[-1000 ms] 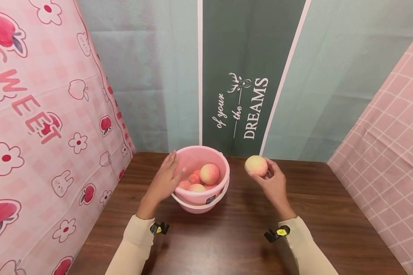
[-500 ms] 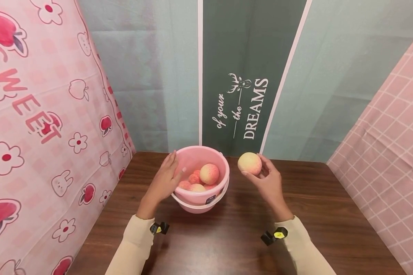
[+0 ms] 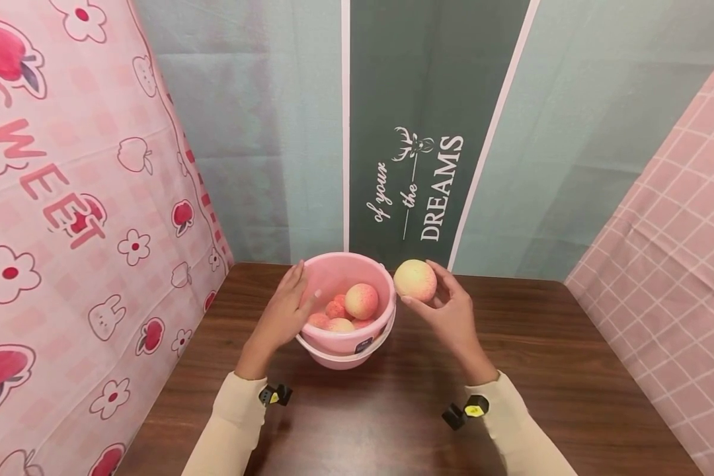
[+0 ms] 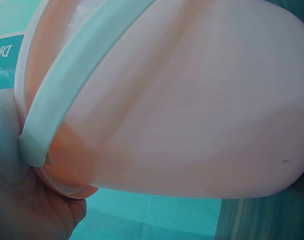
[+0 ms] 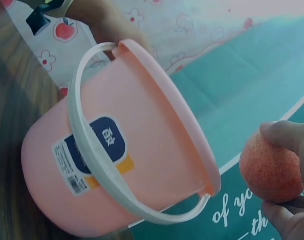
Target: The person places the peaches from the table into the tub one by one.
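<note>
A pink bucket [image 3: 339,344] with a white handle [image 5: 104,172] stands upright on the table. My left hand [image 3: 281,311] grips its left rim, the thumb over the inner side; in the left wrist view the hand [image 4: 22,185] sits at the rim beside the handle's end. Inside the bucket lie several round pink-and-yellow peaches [image 3: 361,301], the largest on top. My right hand [image 3: 450,314] holds another peach [image 3: 415,281] between thumb and fingers, level with the bucket's right rim and overlapping its edge in the head view. The right wrist view shows this peach [image 5: 271,167] beyond the bucket's mouth.
The dark wooden table [image 3: 547,377] reaches back to a green and teal cloth wall [image 3: 416,79]. A pink fruit-print cloth [image 3: 83,264] stands on the left, a pink checked cloth [image 3: 678,264] on the right. The bucket carries a dark blue label [image 5: 89,142].
My right hand has moved left with the peach, from well right of the bucket to its right rim. The left hand and the bucket have stayed in place.
</note>
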The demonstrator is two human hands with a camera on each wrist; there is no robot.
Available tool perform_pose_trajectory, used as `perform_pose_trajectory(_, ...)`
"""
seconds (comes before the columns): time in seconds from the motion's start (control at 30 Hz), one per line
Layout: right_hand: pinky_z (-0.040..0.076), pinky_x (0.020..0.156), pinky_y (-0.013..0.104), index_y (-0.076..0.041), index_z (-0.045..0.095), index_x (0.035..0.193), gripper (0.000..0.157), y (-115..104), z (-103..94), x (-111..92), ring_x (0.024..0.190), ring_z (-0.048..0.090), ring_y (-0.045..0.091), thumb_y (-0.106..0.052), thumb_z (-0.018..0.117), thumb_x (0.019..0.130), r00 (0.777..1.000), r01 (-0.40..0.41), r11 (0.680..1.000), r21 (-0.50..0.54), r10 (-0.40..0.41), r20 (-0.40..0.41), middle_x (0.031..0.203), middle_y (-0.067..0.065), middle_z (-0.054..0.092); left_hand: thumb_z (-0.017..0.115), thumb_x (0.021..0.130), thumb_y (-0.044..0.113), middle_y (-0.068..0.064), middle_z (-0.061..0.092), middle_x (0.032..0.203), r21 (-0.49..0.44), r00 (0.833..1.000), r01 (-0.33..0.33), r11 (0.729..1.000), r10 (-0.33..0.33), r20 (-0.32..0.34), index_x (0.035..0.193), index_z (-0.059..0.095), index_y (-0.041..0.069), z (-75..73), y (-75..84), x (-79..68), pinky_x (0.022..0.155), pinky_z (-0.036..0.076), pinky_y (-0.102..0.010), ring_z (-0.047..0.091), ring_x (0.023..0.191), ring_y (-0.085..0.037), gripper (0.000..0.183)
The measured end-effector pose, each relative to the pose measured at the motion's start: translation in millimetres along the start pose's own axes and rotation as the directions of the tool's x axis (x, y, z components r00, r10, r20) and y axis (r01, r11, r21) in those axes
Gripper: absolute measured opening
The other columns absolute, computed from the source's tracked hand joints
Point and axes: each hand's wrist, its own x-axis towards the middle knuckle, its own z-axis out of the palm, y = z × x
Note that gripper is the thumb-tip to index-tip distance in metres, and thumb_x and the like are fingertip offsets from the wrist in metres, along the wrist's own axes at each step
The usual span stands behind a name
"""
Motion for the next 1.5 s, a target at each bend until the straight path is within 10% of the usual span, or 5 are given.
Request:
perform_pose_trajectory(0.5,0.049,0.1,0.036,-0.002,0.051,0.146,0.077,-48.7,17.7,-2.6,0.126,0.059,0.034,-0.004,0.087,0.078,0.996,0.026,0.997,0.073,-0.031,0.081,0.142,0.018,0.057,0.051,0.107,0.034,-0.015,0.016,0.168,-0.006,1.0,0.007,1.0,-0.007,0.002,0.157,0.028,-0.002,1.1,-2.3,-1.1,0.12,0.022,-0.056,0.014,0.155,-0.035,0.067)
perform_pose_trajectory(1.03,0.05,0.1,0.037,-0.022,0.057,0.144,0.08,-17.1,47.1,-1.7,0.124,0.062,0.024,-0.025,0.094,0.073,0.992,0.038,0.996,0.082,-0.048,0.117,0.14,0.004,0.06,0.051,0.106,0.034,-0.015,0.015,0.169,-0.017,1.0,0.009,1.0,-0.009,-0.001,0.157,0.03,-0.002,1.0,-2.3,-1.9,0.119,0.023,-0.057,0.015,0.154,-0.037,0.066)
perform_pose_trajectory(1.5,0.05,0.1,0.038,-0.017,0.054,0.147,0.083,-11.7,55.9,-3.8,0.123,0.063,0.023,-0.028,0.093,0.074,0.986,0.089,0.996,0.01,-0.089,0.144,0.14,0.001,0.061,0.052,0.106,0.034,-0.014,0.017,0.168,-0.016,1.0,0.013,1.0,-0.013,0.003,0.158,0.03,0.001,0.3,-1.7,-0.5,0.119,0.022,-0.056,0.012,0.155,-0.032,0.066)
